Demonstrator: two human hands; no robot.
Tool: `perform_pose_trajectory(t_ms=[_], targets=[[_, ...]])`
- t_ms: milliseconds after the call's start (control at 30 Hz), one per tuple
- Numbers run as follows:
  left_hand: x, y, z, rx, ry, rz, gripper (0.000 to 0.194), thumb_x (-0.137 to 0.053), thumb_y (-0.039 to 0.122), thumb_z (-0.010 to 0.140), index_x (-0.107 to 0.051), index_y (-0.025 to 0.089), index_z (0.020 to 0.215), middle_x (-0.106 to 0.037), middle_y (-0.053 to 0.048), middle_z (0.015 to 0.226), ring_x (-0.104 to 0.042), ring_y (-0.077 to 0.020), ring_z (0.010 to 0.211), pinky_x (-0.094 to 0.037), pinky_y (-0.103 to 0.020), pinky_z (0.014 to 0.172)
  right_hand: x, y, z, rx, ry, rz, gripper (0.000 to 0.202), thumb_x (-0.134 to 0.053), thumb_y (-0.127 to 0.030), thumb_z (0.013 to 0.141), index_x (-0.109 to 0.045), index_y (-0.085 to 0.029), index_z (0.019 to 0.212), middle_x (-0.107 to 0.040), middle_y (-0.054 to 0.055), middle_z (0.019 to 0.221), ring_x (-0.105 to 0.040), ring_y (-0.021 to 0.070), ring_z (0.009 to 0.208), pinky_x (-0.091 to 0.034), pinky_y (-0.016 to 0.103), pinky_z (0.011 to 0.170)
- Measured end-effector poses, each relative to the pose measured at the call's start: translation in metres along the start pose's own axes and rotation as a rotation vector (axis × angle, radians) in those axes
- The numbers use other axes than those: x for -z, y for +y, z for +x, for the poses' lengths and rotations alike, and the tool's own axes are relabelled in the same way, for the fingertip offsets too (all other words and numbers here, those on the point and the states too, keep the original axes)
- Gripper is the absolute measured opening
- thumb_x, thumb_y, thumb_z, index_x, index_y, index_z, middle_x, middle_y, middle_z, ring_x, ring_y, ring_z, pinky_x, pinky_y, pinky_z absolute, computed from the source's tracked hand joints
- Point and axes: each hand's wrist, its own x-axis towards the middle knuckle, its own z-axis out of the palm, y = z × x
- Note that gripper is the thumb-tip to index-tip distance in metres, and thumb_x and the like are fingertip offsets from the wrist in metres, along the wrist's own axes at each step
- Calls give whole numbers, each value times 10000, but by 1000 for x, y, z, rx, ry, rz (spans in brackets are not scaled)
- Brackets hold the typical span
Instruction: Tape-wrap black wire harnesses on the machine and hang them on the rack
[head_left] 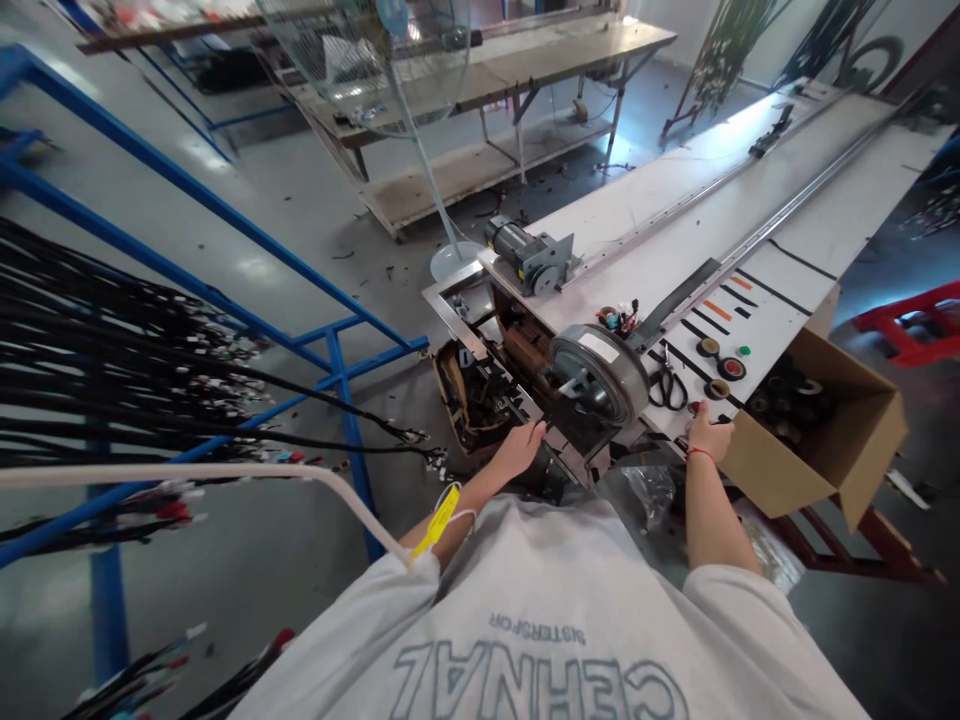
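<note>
My left hand [520, 447] is closed at the metal edge of the machine frame, left of the large wheel [600, 372]; what its fingers hold is too small to make out. At the near edge of the long white bench [637, 250], my right hand [709, 436] has its fingers curled by a small red item, just below a roll of tape [718, 389]. Whether it grips that item is unclear. Black-handled scissors [667, 386] lie between the wheel and the tape rolls. Short black and orange strips [718, 310] lie on the bench top.
An open cardboard box [862, 440] with dark rolls stands at the right. A motor [529, 255] sits on the bench's left edge. Blue racks [341, 385] with black cables [112, 340] fill the left. A fan [397, 60] and a worktable [525, 75] stand behind.
</note>
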Motion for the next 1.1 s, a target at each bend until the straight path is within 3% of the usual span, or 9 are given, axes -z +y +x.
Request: perform_pose_trajectory(t_ms=[200, 367, 467, 600, 767, 1100], targets=[[-5, 1, 0, 21, -87, -152, 500, -262, 512, 973, -577, 168, 794, -545, -15, 653, -540, -171, 673, -426, -288, 693, 0, -3, -1, -16, 9, 15, 752, -381, -699, 909, -463, -73, 1318, -559, 268, 1271, -548, 412, 1178, -445, 529, 972], [13, -35, -18, 79, -284, -306, 539, -408, 653, 887, -581, 145, 944, -504, 32, 635, -473, -125, 587, -396, -242, 591, 2, -3, -2, -17, 4, 44, 744, -596, -646, 839, -478, -84, 1312, -563, 257, 1278, -550, 406, 1177, -443, 501, 984], [24, -51, -34, 92, -224, -226, 512, -377, 627, 904, -572, 161, 822, -524, 15, 648, -487, -137, 634, -407, -249, 620, 3, -2, -2, -20, 9, 66, 744, -611, -633, 835, -479, -77, 1313, -554, 270, 1282, -541, 401, 1188, -435, 494, 990], [17, -43, -37, 50, -113, -149, 467, -324, 543, 938, -536, 179, 737, -544, -1, 662, -512, -149, 669, -414, -266, 679, 3, -2, -2, -15, 9, 92, 730, -621, -621, 832, -493, -78, 1303, -570, 267, 1256, -549, 403, 1172, -437, 495, 986], [1, -20, -17, 25, -57, -132, 424, -329, 489, 948, -530, 186, 730, -577, -14, 672, -542, -162, 677, -412, -276, 691, 5, -2, -3, -1, 6, 104, 699, -636, -589, 837, -506, -69, 1286, -575, 264, 1254, -551, 403, 1173, -442, 490, 986], [-13, -5, 20, -11, 34, -197, 409, -349, 493, 948, -508, 200, 711, -580, -15, 666, -548, -168, 674, -417, -281, 704, 5, -2, -4, 13, 5, 56, 710, -590, -623, 852, -490, -76, 1293, -568, 266, 1261, -558, 390, 1167, -451, 482, 969]])
